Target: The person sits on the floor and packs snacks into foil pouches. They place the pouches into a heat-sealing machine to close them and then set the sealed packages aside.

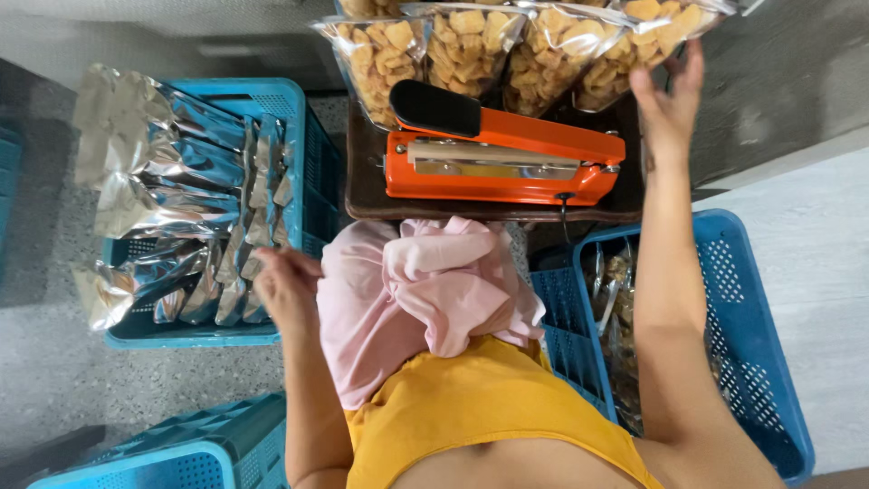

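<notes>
The right hand [668, 101] is open, its fingers touching a clear snack bag [654, 27] at the worktop's far edge. The left hand [286, 288] is loosely curled, holding nothing, beside silver pouches [172, 195] in a blue crate [303, 127].

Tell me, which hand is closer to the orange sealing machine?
Right. The right hand reaches up beside the orange sealing machine's far end, touching a snack bag. The left hand sits lower, by the silver bags.
</notes>
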